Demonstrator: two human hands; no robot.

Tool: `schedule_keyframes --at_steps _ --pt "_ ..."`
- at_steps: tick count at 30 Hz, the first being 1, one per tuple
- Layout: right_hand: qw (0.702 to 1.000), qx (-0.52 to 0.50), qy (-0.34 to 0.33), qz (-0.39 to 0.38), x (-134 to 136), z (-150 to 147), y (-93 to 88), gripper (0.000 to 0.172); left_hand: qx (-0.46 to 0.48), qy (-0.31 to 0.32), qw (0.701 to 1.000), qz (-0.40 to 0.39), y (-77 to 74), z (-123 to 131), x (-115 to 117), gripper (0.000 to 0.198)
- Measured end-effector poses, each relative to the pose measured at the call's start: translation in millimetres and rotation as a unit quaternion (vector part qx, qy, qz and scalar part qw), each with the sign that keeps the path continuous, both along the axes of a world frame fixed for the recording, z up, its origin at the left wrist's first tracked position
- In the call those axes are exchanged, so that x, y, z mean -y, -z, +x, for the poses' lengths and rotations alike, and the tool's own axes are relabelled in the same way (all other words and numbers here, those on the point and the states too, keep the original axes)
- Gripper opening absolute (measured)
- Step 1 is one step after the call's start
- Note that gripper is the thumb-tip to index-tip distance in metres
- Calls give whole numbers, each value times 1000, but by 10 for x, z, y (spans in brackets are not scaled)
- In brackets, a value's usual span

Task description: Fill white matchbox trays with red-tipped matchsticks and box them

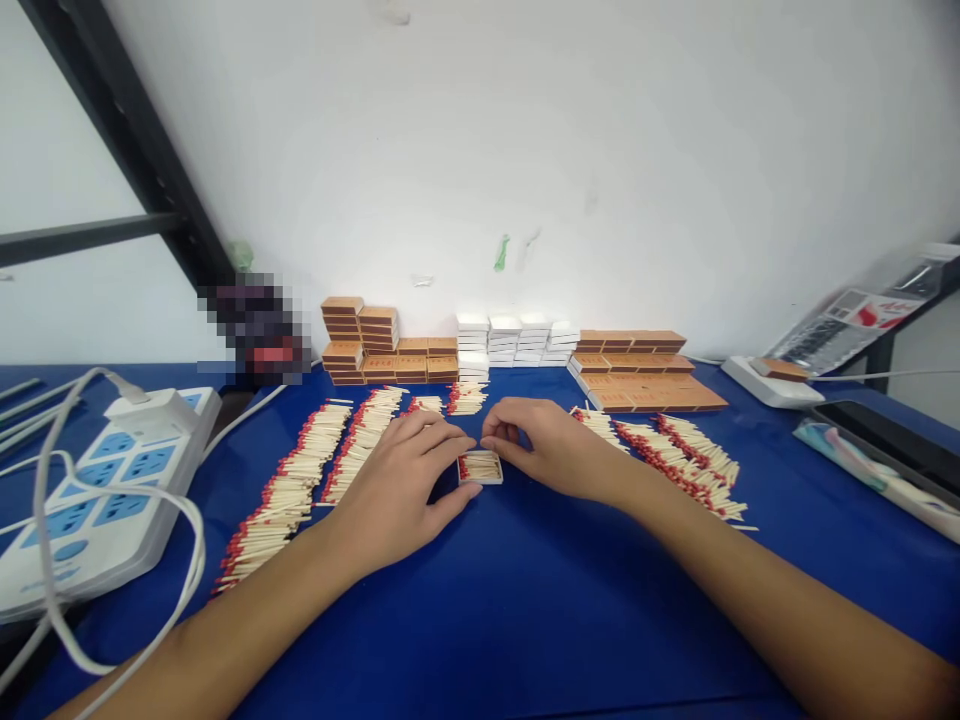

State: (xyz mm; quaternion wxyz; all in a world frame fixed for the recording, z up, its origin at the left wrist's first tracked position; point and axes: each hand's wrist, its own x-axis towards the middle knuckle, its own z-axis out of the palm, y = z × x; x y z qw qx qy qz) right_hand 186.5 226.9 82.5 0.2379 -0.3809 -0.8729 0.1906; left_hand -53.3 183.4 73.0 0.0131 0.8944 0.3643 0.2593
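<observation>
Head view, and starting left, it's a white power strip, then rows of red-tipped matches on the blue worktop. Brown matchboxes stack up on the far side! Now the left hand, thumb near and fingers far, grasping a small white tray mid-worktop, with a batch of matches inside. White boxes stand beyond. Right hand, curled at the tray's right end; can't tell whether it's pinching anything. Further right, more brown boxes and loose matches.
</observation>
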Motion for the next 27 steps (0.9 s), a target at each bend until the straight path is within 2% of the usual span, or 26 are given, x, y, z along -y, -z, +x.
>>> schedule_keyframes --at_steps 3,6,10,14,18,23,27 --pt "1000 8 20 20 -22 26 24 7 -18 -20 1000 12 42 -16 -12 41" --pt "997 13 29 66 -76 29 22 6 -24 -21 999 12 73 -25 -24 30" --pt "981 45 51 181 -302 -101 -60 3 0 -10 1000 9 69 -17 -21 23" --pt "938 201 79 271 -639 -407 -199 27 13 -7 1000 -1 47 -17 -3 22" --pt "903 301 86 295 -896 -671 -265 42 22 -11 1000 -9 41 -14 5 19" --pt "895 320 78 301 -1025 -755 -286 28 24 -12 1000 -17 71 -2 9 21" --pt "889 334 47 310 -1049 -753 -313 24 25 -12 999 -19 85 -8 9 21"
